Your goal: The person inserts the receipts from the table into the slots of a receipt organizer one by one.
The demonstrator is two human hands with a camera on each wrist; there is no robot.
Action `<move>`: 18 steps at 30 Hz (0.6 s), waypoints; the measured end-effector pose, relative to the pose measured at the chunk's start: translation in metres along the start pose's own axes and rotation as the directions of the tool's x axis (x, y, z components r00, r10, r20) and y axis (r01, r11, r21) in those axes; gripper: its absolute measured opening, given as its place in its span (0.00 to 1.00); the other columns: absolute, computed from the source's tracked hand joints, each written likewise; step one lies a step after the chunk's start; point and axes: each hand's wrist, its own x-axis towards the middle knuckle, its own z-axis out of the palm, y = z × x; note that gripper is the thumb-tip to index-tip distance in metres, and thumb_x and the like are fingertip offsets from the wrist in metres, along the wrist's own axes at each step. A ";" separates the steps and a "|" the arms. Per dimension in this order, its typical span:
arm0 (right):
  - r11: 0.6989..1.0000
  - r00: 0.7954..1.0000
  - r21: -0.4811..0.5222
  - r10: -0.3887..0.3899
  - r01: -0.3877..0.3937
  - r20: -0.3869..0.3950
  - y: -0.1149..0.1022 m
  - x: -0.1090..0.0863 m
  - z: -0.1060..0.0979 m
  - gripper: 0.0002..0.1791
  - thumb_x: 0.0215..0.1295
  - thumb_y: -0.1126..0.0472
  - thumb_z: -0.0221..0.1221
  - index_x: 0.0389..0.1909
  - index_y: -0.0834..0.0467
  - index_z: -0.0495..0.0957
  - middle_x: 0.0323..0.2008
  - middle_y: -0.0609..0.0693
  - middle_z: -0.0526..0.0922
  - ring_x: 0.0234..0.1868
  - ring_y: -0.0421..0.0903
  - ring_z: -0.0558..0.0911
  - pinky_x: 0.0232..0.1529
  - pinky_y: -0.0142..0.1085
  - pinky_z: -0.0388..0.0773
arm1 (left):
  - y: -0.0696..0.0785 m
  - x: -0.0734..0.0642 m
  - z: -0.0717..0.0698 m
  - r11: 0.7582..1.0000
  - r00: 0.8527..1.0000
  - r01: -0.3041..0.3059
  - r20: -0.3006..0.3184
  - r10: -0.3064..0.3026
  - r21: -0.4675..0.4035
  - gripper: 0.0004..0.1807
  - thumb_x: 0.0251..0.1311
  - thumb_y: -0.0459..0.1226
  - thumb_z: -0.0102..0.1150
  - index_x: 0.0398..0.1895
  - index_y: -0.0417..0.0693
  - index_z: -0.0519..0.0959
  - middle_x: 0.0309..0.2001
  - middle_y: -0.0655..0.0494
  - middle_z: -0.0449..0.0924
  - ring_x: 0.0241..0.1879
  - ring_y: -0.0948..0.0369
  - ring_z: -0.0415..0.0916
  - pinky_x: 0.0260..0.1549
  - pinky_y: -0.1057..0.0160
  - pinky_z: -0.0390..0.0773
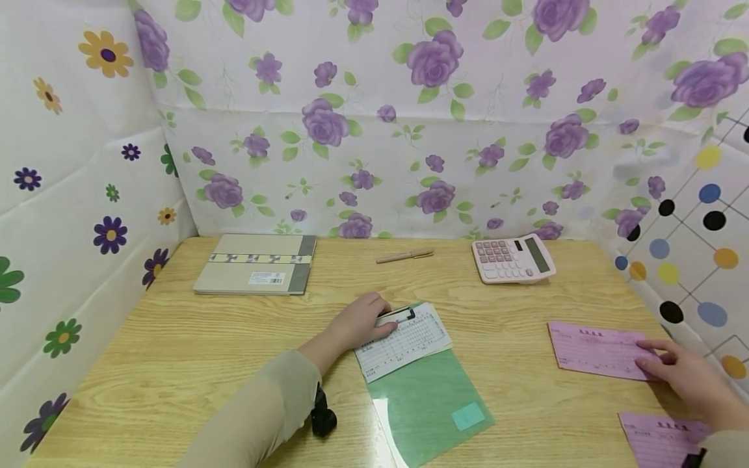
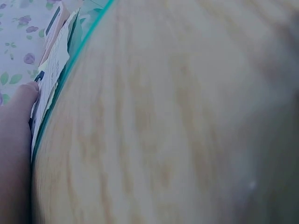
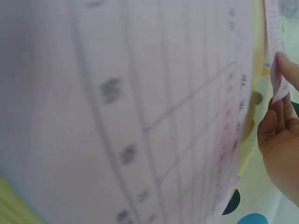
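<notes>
A green clipboard lies aslant on the table, bearing a white printed form under its metal clip. My left hand grips the board's upper left end at the clip, thumb over the form. The left wrist view shows that thumb close against the form's edge. Off to the right, my right hand pinches the right end of a pink printed slip. In the right wrist view, thumb and fingers meet on the slip. Another pink slip lies nearer, partly under the right forearm.
At the back left lies a beige album or folder with a grey spine. A pen lies at the back middle, and a pink calculator stands to its right. Patterned cloth walls enclose the wooden table.
</notes>
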 end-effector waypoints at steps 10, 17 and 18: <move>0.981 0.996 0.177 -0.087 0.083 0.016 -0.001 -0.003 -0.011 0.42 0.66 0.39 0.50 0.64 0.71 0.59 0.59 0.75 0.61 0.44 0.51 0.74 0.41 0.47 0.73 | 0.000 0.000 0.001 1.000 1.000 0.003 -0.003 -0.003 0.009 0.22 0.63 0.52 0.53 0.48 0.45 0.76 0.45 0.55 0.73 0.47 0.58 0.70 0.49 0.59 0.71; 0.978 0.992 0.161 -0.126 0.129 -0.034 -0.013 -0.008 -0.013 0.41 0.65 0.38 0.50 0.62 0.70 0.64 0.61 0.73 0.61 0.35 0.29 0.70 0.32 0.32 0.76 | 0.000 0.001 0.001 1.000 1.000 0.005 -0.002 -0.005 0.015 0.22 0.63 0.53 0.53 0.48 0.45 0.75 0.44 0.55 0.73 0.47 0.58 0.70 0.49 0.60 0.71; 0.978 0.991 0.159 -0.129 0.134 -0.041 -0.016 -0.009 -0.013 0.42 0.65 0.37 0.50 0.63 0.69 0.64 0.61 0.73 0.61 0.35 0.27 0.70 0.31 0.31 0.76 | 0.000 0.001 0.001 1.000 1.000 0.006 -0.001 -0.006 0.014 0.22 0.63 0.52 0.53 0.48 0.45 0.76 0.45 0.55 0.73 0.47 0.58 0.70 0.49 0.60 0.71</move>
